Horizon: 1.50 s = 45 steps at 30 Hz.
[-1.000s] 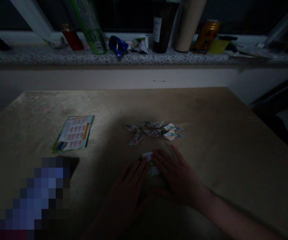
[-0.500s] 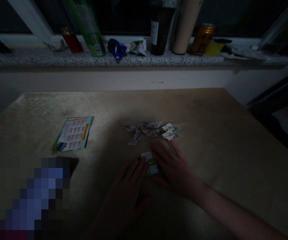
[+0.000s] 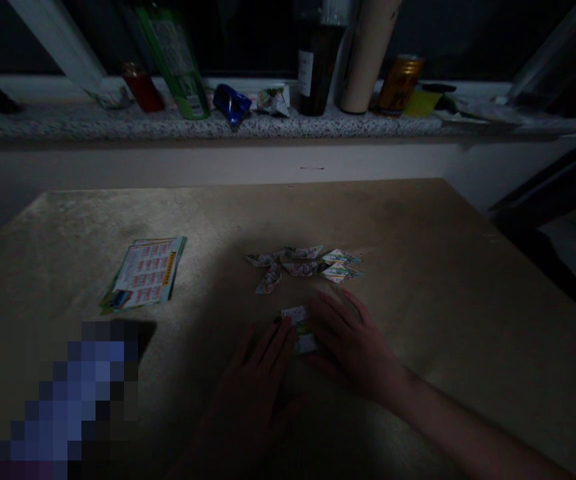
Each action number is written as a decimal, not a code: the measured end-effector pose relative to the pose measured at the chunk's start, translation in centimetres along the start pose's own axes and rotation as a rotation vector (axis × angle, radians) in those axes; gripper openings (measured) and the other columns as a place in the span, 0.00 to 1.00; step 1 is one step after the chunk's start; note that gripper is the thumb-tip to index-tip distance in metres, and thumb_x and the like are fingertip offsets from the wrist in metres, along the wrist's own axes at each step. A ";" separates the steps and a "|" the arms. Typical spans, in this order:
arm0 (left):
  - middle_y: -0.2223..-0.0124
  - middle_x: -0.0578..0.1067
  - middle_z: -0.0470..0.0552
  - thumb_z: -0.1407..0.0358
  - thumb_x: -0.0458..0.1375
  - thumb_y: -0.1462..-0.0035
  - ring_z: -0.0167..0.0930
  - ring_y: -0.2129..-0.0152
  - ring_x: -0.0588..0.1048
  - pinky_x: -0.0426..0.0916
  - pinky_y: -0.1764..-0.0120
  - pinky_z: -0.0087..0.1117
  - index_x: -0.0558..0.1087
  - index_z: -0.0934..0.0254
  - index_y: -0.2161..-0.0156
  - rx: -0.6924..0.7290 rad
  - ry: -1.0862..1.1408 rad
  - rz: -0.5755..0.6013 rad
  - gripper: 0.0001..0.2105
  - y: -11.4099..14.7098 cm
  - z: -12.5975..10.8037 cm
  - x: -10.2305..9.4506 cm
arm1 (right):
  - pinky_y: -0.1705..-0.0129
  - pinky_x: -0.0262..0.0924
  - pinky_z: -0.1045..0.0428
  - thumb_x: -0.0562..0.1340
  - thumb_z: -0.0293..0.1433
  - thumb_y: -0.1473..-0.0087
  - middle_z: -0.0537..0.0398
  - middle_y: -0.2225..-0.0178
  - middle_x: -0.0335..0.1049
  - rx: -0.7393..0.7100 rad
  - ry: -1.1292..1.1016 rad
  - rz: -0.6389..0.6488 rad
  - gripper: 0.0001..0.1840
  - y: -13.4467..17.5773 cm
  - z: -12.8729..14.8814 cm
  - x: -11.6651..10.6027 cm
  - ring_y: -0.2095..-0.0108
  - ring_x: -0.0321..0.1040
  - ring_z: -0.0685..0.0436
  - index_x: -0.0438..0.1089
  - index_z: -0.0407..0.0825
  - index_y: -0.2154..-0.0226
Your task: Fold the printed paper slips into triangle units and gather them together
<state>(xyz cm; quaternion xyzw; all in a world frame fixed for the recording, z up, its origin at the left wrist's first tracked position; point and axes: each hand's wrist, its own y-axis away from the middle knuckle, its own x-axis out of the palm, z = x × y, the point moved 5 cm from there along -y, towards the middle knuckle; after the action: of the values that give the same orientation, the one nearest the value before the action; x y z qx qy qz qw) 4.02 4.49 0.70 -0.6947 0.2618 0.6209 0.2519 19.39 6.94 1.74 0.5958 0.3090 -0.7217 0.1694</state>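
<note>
A small piece of printed paper [image 3: 302,328], partly covered by fingers, lies flat on the brown table [image 3: 448,287]. My left hand [image 3: 258,373] rests over its left edge, fingers stretched out. From the right, my right hand [image 3: 348,340] lies across the paper's other side with its fingers extended and spread. Just beyond the hands sit several folded paper pieces [image 3: 301,268], pointed at their ends and set close together. Dim light leaves the left thumb area hard to make out.
A stack of printed cards [image 3: 148,273] lies at the left. A pixelated object [image 3: 78,393] occupies the near left. On the granite sill [image 3: 258,127] stand a green bottle [image 3: 178,67], a dark bottle [image 3: 315,73], a tan tube [image 3: 368,60], a gold can [image 3: 401,83] and a crumpled blue wrapper [image 3: 231,103].
The view has shifted slightly, so the scene sits a little lower. My right hand has slid slightly right on the paper, while my left hand stays nearly still.
</note>
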 end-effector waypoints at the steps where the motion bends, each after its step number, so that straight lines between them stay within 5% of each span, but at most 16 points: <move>1: 0.34 0.51 0.55 0.51 0.48 0.40 0.40 0.40 0.54 0.45 0.40 0.46 0.47 0.66 0.35 0.000 -0.001 0.001 0.33 0.0 0.0 0.0 | 0.37 0.35 0.36 0.55 0.41 0.42 0.47 0.41 0.59 -0.006 -0.001 -0.014 0.24 0.1 0.0 0.0 0.39 0.49 0.37 0.65 0.46 0.48; 11: 0.34 0.51 0.54 0.52 0.48 0.40 0.40 0.39 0.52 0.43 0.40 0.46 0.46 0.66 0.35 -0.001 0.014 -0.017 0.33 0.0 0.1 0.3 | 0.39 0.43 0.37 0.57 0.38 0.43 0.48 0.49 0.68 -0.114 0.017 -0.144 0.15 0.6 0.5 -0.3 0.45 0.58 0.39 0.71 0.47 0.59; 18: 0.33 0.48 0.53 0.51 0.49 0.40 0.39 0.39 0.51 0.42 0.40 0.46 0.44 0.65 0.35 -0.012 0.014 0.011 0.34 0.1 0.1 0.3 | 0.37 0.39 0.37 0.57 0.37 0.42 0.52 0.49 0.69 -0.144 0.027 -0.159 0.14 1.3 0.7 0.3 0.45 0.59 0.39 0.72 0.48 0.59; 27: 0.34 0.49 0.54 0.52 0.48 0.40 0.40 0.39 0.53 0.43 0.40 0.47 0.45 0.66 0.35 0.005 -0.004 -0.010 0.34 0.1 0.0 0.1 | 0.40 0.46 0.39 0.57 0.37 0.42 0.56 0.52 0.71 -0.214 0.001 -0.170 0.11 1.9 1.1 0.1 0.48 0.62 0.41 0.73 0.51 0.63; 45: 0.33 0.44 0.52 0.51 0.47 0.40 0.37 0.37 0.45 0.40 0.39 0.44 0.41 0.67 0.34 0.005 0.025 0.007 0.36 0.1 0.2 0.5 | 0.44 0.53 0.42 0.58 0.33 0.43 0.52 0.49 0.69 -0.138 -0.258 -0.111 0.09 1.3 -0.4 -0.8 0.47 0.61 0.42 0.73 0.50 0.62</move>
<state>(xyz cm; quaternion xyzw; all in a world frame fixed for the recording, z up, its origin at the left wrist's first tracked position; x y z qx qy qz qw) 3.87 4.56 0.22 -0.7007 0.2688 0.6124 0.2483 20.66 6.07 2.14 0.4669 0.3660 -0.7776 0.2082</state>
